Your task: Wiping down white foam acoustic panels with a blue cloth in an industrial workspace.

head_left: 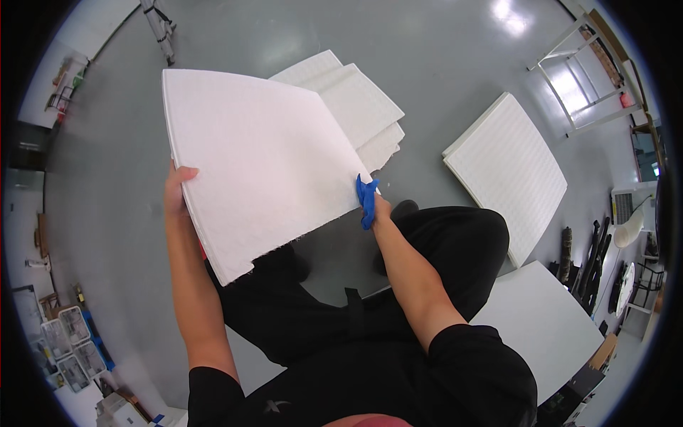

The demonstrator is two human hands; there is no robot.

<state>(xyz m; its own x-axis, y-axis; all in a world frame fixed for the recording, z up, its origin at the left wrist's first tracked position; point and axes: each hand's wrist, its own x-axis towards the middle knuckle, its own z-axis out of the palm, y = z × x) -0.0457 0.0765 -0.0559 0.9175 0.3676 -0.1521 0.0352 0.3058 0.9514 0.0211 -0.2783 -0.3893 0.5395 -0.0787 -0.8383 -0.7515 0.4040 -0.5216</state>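
A large white sheet (263,156), bent slightly and layered along its left side, is held up in front of me. Its near edge is ragged and frayed. My left hand (178,188) grips the left edge, thumb on top and fingers hidden underneath. At the right corner, my right hand (383,208) is closed on the edge together with a crumpled blue piece (366,201). What that blue piece is, I cannot make out. My right fingertips are mostly covered by it and the sheet. Behind the raised sheet, several similar white sheets (363,103) lie fanned on the floor.
A neat stack of white sheets (509,171) lies to the right of my bent knee. Close by is a pale flat panel (544,327). Farther off stand a white metal frame (583,78), dark long items (594,263), clear bins (71,349) and a tripod leg (160,32).
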